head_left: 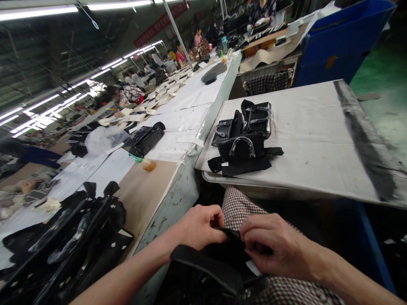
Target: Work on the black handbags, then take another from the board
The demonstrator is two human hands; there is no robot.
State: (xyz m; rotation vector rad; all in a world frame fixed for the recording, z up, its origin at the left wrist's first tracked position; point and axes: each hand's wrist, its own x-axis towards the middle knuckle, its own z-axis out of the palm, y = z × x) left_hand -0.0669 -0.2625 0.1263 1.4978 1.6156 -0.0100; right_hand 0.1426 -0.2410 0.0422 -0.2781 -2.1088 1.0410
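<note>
A black bag (pixel 210 267) lies in my lap, over checked trousers (pixel 237 205). My left hand (pixel 199 226) is closed, its fingers curled onto the bag's top edge. My right hand (pixel 275 250) is also closed, pinching the same edge from the right side. A black strap of the bag runs below my left wrist. What my fingertips grip beyond the bag's fabric is hidden.
A stack of finished black bags (pixel 244 137) rests on a white side table (pixel 318 140) ahead. More black bags (pixel 70 241) are piled at the left on a long workbench (pixel 159 186), where other people sit far back. A blue bin (pixel 340 42) stands at the upper right.
</note>
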